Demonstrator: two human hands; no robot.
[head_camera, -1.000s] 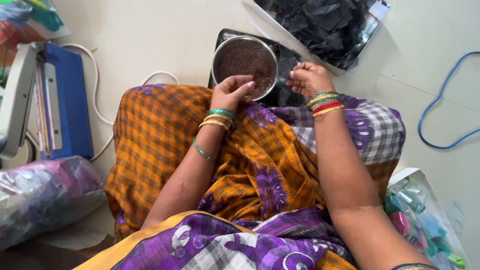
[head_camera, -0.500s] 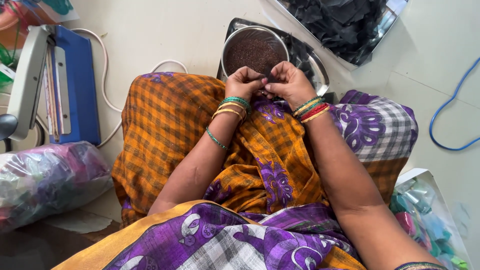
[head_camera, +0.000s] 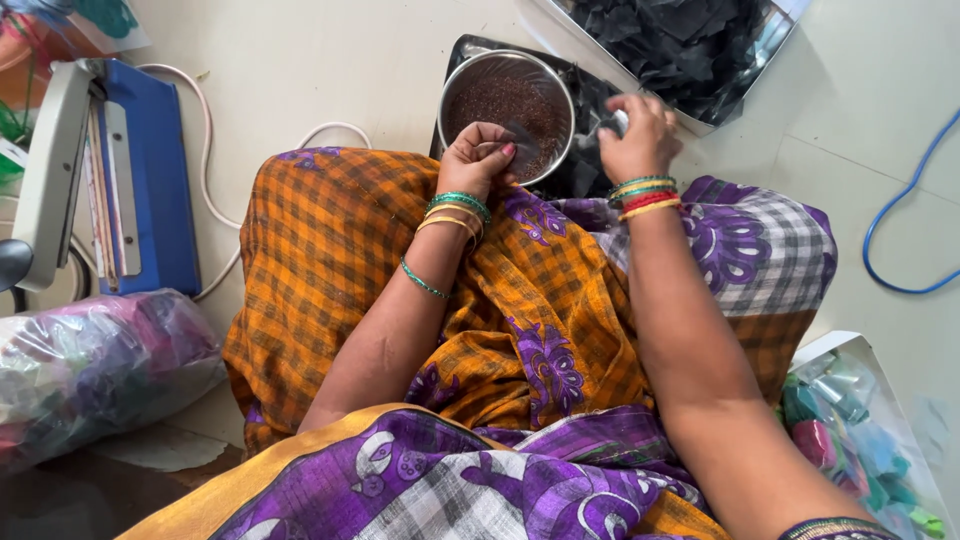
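The round steel bowl (head_camera: 506, 112) of dark brown granules stands on the floor (head_camera: 300, 70) just beyond the person's knees, set on a black tray (head_camera: 590, 110). The left hand (head_camera: 480, 155) rests over the near rim of the bowl, its fingers (head_camera: 500, 150) curled and pressed together on what looks like a small clear packet; the item itself is too small to confirm. The right hand (head_camera: 638, 135) is at the bowl's right side, over the tray, motion-blurred, fingers closed on something small and pale; what it is cannot be told. Half a second ago both hands met together at the near rim; they have since parted, the right drawing off sideways while the left stays at the bowl. Judged from this, one pinch-and-fill action appears finished and the hands are separating to handle the piece. Beyond the tray, at the far right corner of the floor, lies a box of black pieces (head_camera: 680, 40). A blue heat sealer (head_camera: 110, 180) sits at the left edge, a filled clear bag (head_camera: 90, 370) near it, and a box of coloured packets (head_camera: 850, 440) at the near right.
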